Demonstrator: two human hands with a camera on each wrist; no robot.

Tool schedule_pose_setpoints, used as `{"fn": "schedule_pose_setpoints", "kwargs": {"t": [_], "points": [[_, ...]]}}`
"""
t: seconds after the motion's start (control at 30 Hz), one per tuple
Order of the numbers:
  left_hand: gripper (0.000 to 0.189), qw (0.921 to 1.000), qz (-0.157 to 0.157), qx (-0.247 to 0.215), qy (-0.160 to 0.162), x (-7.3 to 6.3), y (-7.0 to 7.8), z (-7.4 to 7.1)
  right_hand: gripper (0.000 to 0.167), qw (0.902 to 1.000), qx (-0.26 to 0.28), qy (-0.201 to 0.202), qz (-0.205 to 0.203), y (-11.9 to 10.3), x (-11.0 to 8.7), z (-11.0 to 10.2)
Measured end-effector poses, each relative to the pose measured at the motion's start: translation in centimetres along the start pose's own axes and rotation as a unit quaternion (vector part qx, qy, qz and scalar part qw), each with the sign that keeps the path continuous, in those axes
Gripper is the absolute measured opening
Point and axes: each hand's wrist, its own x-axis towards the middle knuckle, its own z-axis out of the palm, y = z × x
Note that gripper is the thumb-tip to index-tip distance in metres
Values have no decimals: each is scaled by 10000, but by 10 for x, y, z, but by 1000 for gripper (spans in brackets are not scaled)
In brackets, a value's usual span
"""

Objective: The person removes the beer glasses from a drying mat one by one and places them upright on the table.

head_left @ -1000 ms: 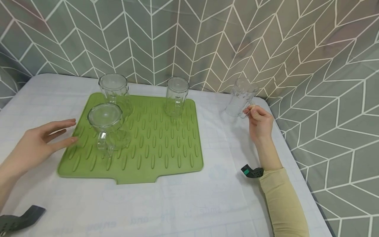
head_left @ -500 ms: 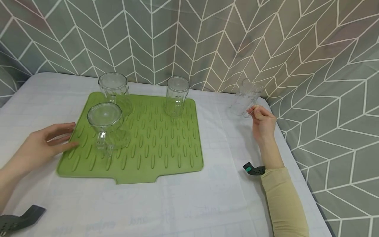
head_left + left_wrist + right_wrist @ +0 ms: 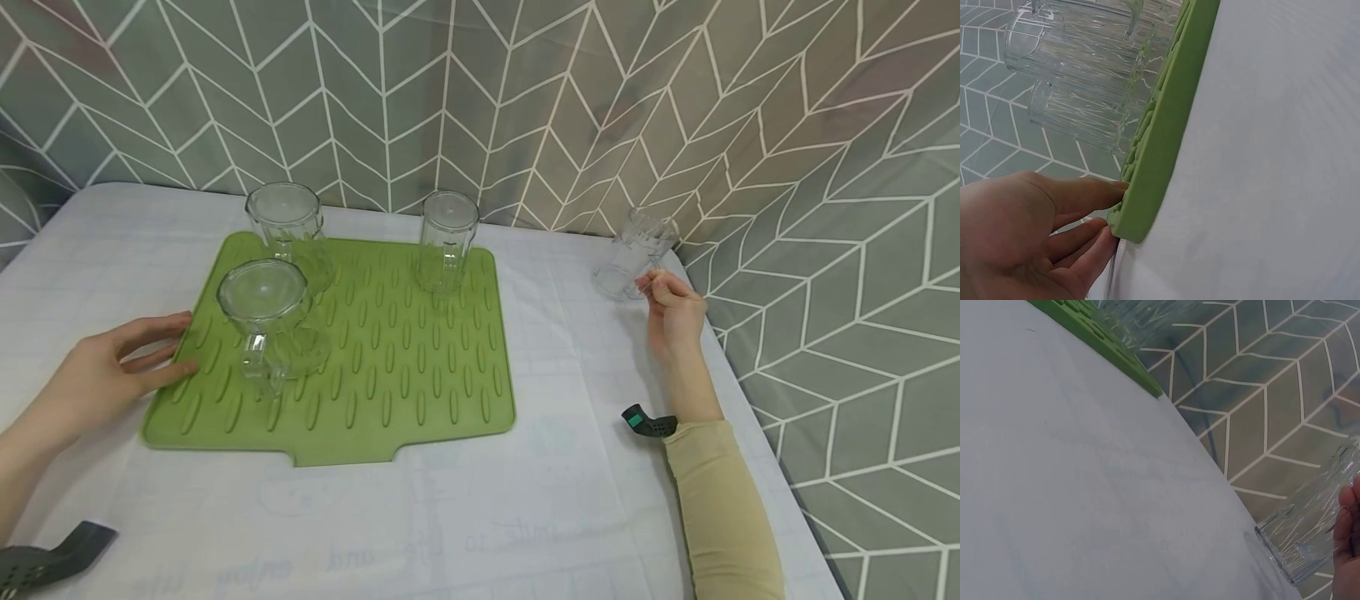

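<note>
My right hand (image 3: pixel 675 317) pinches the handle of a clear glass mug (image 3: pixel 633 257) at the table's back right. In the right wrist view the mug's base (image 3: pixel 1275 556) is right at the white cloth, and only part of the hand shows. My left hand (image 3: pixel 112 367) has its fingertips at the left edge of a green ridged mat (image 3: pixel 390 408). Seen from the left wrist, thumb and fingers touch the mat's corner, fairly straight. On the mat stand a wide glass mug (image 3: pixel 266 296) nearest that hand, another wide mug (image 3: pixel 285 208) behind it, and a slim glass mug (image 3: pixel 450 225).
A white printed cloth (image 3: pixel 465 508) covers the table. Behind and to the right hangs a grey curtain (image 3: pixel 862 275) with white lines, close to the table's edge. Dark wrist devices (image 3: pixel 651 422) are worn on both arms.
My right hand has moved a little to the right and toward me with the glass mug. My left hand has lowered slightly to the mat's edge. The mugs on the mat stay put.
</note>
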Motion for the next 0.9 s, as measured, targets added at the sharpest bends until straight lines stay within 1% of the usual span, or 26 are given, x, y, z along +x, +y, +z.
{"fn": "schedule_pose_setpoints", "kwargs": {"t": [0.1, 0.27, 0.43, 0.67, 0.83, 0.9], "points": [[73, 10000, -27, 63, -22, 1, -2, 0, 15, 10000, -31, 11, 23, 1, 2, -3], [72, 9999, -70, 150, -21, 1, -4, 0, 16, 9999, -150, 45, 19, 3, 3, -7], [69, 10000, -6, 59, 19, 2, -7, 3, 17, 9999, 67, 61, 76, 4, 5, -11], [68, 9999, 104, -73, 76, 2, -11, 4, 16, 9999, -43, 69, -87, 6, 8, -17], [67, 9998, 133, -21, 112, 2, -11, 5, 13, 9997, 164, 178, -86, 7, 9, -17], [67, 9999, 128, -16, 95, 2, -10, 5, 13, 9996, 157, 200, -106, 7, 9, -17]]}}
